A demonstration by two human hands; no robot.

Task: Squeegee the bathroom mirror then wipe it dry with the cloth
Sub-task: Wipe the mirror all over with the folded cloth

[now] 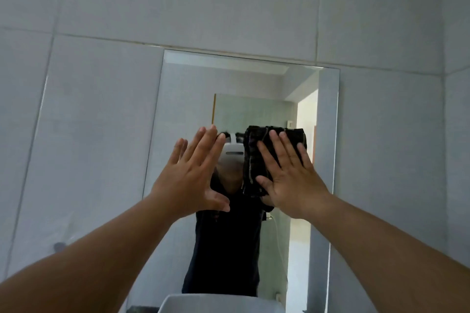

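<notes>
The tall frameless mirror (183,99) hangs on the grey tiled wall ahead. My right hand (287,178) lies flat with its fingers spread, pressing a dark cloth (251,155) against the glass near the mirror's middle. My left hand (193,175) is raised beside it, to the left, fingers spread and holding nothing; whether it touches the glass I cannot tell. No squeegee is in view. The mirror reflects a person in dark clothes wearing a white headset.
A white basin (221,303) sits below the mirror at the bottom edge. Grey wall tiles (89,134) surround the mirror. A small dark knob (59,246) shows on the wall at lower left. The mirror reflects a doorway.
</notes>
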